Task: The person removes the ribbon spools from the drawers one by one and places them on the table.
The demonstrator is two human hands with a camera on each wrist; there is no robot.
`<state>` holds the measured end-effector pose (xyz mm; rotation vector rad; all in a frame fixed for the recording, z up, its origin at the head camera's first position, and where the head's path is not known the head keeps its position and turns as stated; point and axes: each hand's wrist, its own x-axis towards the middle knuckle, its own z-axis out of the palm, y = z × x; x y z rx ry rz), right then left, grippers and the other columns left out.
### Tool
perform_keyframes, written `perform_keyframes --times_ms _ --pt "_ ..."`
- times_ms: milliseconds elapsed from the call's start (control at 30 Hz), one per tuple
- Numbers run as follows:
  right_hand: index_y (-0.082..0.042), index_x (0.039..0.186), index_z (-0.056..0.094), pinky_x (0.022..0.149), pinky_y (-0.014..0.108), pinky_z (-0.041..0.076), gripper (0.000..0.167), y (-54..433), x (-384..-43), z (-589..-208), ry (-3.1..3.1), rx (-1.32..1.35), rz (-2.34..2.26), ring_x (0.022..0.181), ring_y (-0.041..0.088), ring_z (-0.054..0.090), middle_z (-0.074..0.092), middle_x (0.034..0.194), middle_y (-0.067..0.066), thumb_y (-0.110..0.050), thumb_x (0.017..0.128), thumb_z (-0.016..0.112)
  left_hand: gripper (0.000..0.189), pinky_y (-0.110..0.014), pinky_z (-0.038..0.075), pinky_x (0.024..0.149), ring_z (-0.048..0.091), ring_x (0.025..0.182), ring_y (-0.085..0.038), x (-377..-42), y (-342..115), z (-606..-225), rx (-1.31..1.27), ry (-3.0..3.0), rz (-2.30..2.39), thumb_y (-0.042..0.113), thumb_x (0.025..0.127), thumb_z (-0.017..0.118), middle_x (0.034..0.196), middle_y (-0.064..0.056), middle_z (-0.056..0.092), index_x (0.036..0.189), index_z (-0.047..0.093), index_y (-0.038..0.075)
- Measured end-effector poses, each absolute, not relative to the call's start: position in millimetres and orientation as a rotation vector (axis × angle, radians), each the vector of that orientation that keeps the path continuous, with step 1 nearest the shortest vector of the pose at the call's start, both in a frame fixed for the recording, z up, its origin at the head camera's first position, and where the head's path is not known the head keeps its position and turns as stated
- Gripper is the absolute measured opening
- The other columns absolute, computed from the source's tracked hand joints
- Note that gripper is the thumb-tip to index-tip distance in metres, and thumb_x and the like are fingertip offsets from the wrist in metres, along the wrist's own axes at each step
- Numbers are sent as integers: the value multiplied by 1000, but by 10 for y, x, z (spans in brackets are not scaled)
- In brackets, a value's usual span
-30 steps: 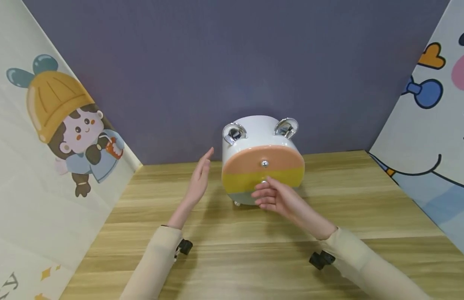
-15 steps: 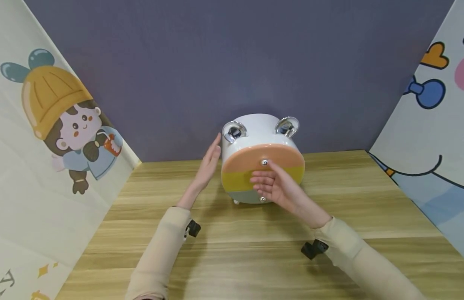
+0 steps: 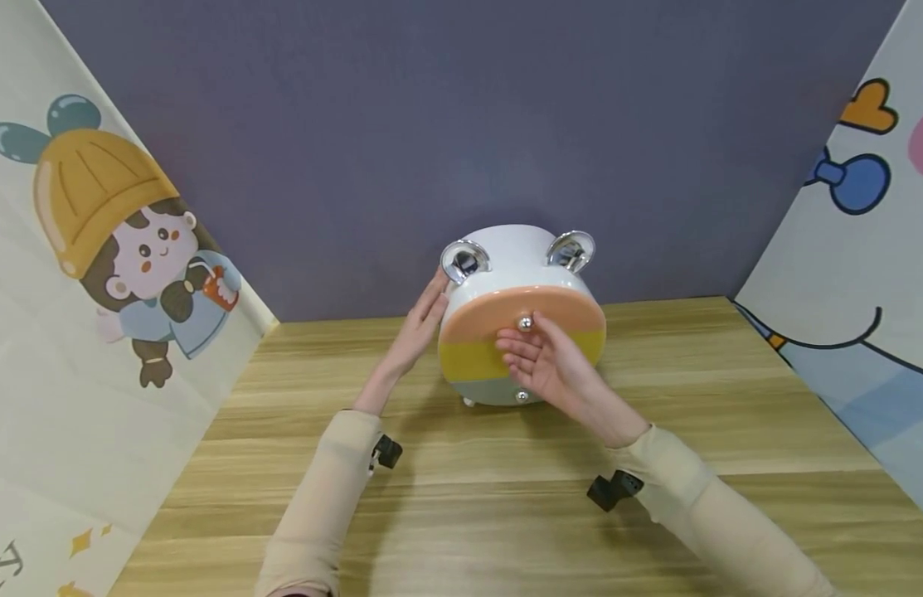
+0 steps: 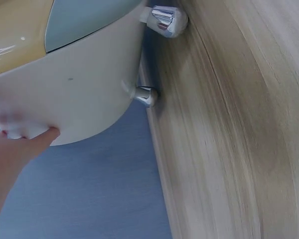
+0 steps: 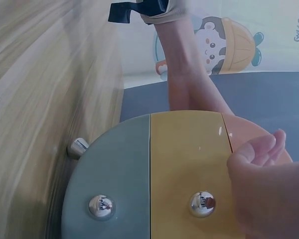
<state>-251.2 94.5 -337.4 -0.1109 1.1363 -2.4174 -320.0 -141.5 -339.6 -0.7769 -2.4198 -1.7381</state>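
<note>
A small round-fronted drawer cabinet [image 3: 517, 257] with a white body and silver ear shapes stands against the back wall. Its front has an orange drawer [image 3: 476, 308], a yellow drawer [image 3: 464, 361] and a grey-green drawer [image 5: 114, 164]. My left hand [image 3: 419, 330] rests on the cabinet's left side, just below the ear; the left wrist view shows its fingers on the white side wall [image 4: 84, 94]. My right hand [image 3: 554, 365] has its thumb and index finger at the orange drawer's silver knob [image 3: 525, 323], pinching it. In the right wrist view my hand hides this knob.
The cabinet stands on short silver feet [image 4: 147, 95] on a wood-grain table [image 3: 461, 514]. A dark blue-grey wall [image 3: 461, 116] rises right behind it. Cartoon-printed panels stand at the left [image 3: 28, 348] and right [image 3: 909, 274].
My left hand has moved up and right onto the cabinet's side. My right hand has risen from the yellow drawer to the orange drawer's knob. The drawers look unmoved.
</note>
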Motion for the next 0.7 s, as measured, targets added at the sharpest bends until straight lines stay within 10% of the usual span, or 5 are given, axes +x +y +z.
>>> perform_keyframes --times_ms 700 --pt "-8 99 60 73 18 53 37 914 -2469 -3330 1149 -65 -2472 79 9 62 70 88 1 -36 108 36 53 -47 8 128 3 157 -24 -3198 -1433 -3395 -766 -2463 -1752 22 109 33 169 -4 5 159 20 12"
